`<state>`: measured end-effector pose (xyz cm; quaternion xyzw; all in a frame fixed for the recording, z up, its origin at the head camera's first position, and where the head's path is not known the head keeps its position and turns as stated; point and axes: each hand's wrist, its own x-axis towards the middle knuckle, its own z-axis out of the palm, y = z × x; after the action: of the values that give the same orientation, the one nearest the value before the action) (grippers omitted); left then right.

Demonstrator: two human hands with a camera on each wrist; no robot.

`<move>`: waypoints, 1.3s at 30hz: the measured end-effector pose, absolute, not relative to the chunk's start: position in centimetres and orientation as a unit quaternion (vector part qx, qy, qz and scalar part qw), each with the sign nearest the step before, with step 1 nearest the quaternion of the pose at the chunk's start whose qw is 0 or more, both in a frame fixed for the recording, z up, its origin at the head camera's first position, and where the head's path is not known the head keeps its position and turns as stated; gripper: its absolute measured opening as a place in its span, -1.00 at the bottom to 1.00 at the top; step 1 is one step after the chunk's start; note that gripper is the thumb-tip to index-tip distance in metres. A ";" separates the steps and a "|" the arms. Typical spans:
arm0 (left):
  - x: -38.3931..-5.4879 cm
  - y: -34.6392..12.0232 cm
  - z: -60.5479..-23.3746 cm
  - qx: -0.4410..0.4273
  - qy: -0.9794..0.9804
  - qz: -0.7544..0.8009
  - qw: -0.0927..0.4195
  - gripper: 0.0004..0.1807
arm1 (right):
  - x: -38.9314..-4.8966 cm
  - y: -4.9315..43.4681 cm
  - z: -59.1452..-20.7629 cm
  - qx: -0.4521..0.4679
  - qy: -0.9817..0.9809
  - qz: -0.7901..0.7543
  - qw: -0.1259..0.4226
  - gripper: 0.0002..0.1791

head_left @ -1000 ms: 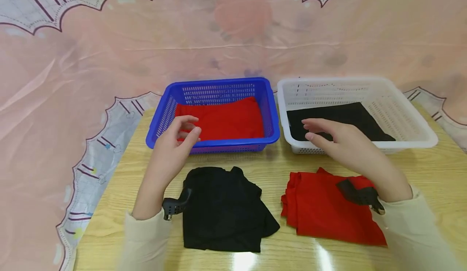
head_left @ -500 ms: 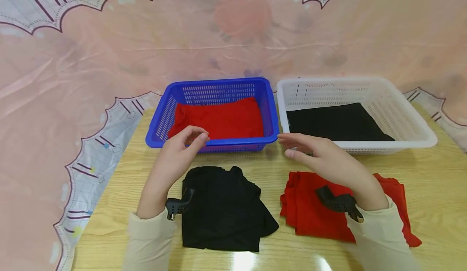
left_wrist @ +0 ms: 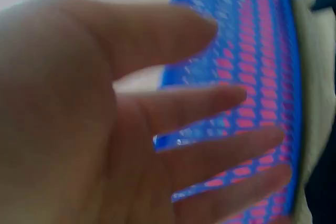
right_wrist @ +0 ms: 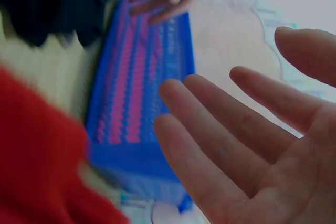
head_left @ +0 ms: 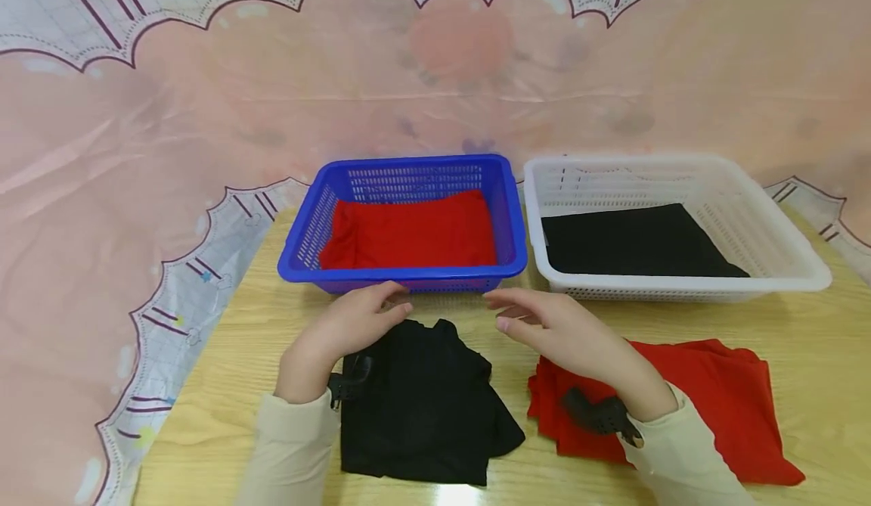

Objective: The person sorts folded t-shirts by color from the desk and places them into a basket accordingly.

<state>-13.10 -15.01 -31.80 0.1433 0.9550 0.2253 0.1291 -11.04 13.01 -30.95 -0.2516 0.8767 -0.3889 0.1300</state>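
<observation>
Glare on tabletop (head_left: 512,374) (blurry wrist views).

Beneath the left hand (head_left: 357,321) lies matt black cloth (head_left: 422,408), softly creased. The red cloth (head_left: 714,392) under the right hand (head_left: 554,332) and its wrist looks matt too, with layered fabric edges. Beyond the left hand, the blue basket (head_left: 401,273) is smooth, faintly glossy perforated plastic; beyond the right hand, the white basket (head_left: 680,284) is smooth plastic. Below both hands, the bench (head_left: 218,392) shows wood grain with a glossy finish. Farther off, printed sheeting (head_left: 340,90) looks wrinkled, with slight sheen.
</observation>
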 end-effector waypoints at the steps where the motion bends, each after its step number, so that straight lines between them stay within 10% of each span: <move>1: -13.2 -15.1 -32.0 0.137 0.959 0.215 0.127 -0.56 | -10.9 12.6 -31.2 -0.252 0.875 -0.391 0.135 -0.54; 20: -14.0 -18.7 -33.9 0.048 0.953 0.247 0.167 -0.59 | -9.9 9.9 -34.5 -0.231 0.921 -0.226 0.218 -0.37; 39: -14.3 -18.8 -34.1 0.078 0.937 0.274 0.203 -0.43 | -10.2 8.2 -35.9 -0.213 0.865 -0.384 0.241 -0.23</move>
<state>-14.27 -18.82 -34.10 0.0777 0.9370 0.2737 0.2026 -10.22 8.16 -35.93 -0.2134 0.8652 -0.3842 0.2413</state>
